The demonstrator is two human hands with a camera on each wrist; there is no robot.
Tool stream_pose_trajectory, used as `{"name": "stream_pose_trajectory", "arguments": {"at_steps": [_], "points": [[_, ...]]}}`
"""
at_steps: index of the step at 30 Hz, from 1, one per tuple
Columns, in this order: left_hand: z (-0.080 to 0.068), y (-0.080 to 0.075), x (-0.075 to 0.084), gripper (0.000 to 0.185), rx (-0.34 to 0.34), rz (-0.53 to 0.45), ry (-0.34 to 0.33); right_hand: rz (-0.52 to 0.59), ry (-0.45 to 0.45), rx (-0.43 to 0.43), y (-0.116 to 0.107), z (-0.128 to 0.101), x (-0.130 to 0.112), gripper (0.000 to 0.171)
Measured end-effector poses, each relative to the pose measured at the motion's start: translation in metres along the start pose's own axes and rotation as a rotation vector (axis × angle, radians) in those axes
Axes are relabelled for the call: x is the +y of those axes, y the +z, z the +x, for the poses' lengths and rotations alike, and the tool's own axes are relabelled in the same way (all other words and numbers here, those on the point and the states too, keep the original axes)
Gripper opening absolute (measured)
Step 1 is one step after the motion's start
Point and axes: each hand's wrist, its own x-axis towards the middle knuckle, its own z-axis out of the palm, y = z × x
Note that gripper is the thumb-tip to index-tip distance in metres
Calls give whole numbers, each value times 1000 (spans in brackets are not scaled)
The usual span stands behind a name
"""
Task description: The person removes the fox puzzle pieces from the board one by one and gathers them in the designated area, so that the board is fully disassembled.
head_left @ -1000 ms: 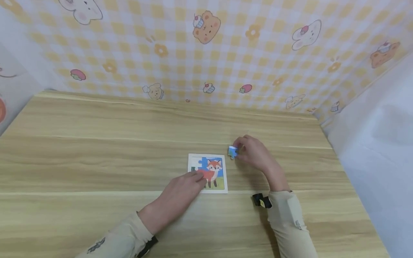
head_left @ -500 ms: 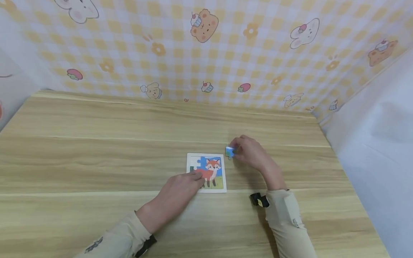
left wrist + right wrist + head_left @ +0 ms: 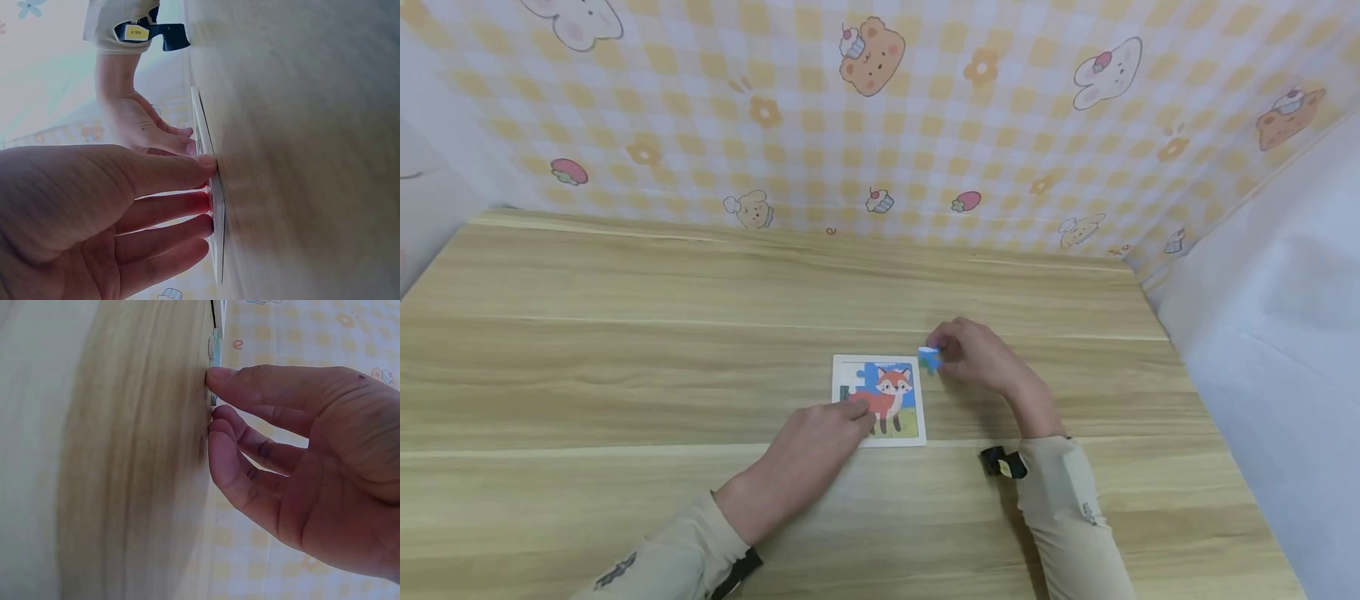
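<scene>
puzzle tray (image 3: 880, 442): mostly filled, far-left gap open | left hand (image 3: 820, 433): flat fingers press near-left corner | right hand (image 3: 981, 357): fingers pinch blue piece (image 3: 929, 359) at far-right corner, unplaced | desk (image 3: 625, 375)

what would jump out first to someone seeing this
The fox puzzle in its white tray, mid-table, with one gap at its top left corner. The left hand presses its near left edge, while the right hand pinches a blue piece just off the tray's top right corner.
</scene>
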Motion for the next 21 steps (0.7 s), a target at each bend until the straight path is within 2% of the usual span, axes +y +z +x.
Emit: {"name": "stream_pose_trajectory", "arguments": {"at_steps": [16, 21], "points": [[1, 0, -1, 22, -9, 10, -2, 66, 22, -8, -2, 1, 4, 28], [1, 1, -2, 22, -6, 5, 6, 98, 31, 8, -8, -2, -7, 28]]}}
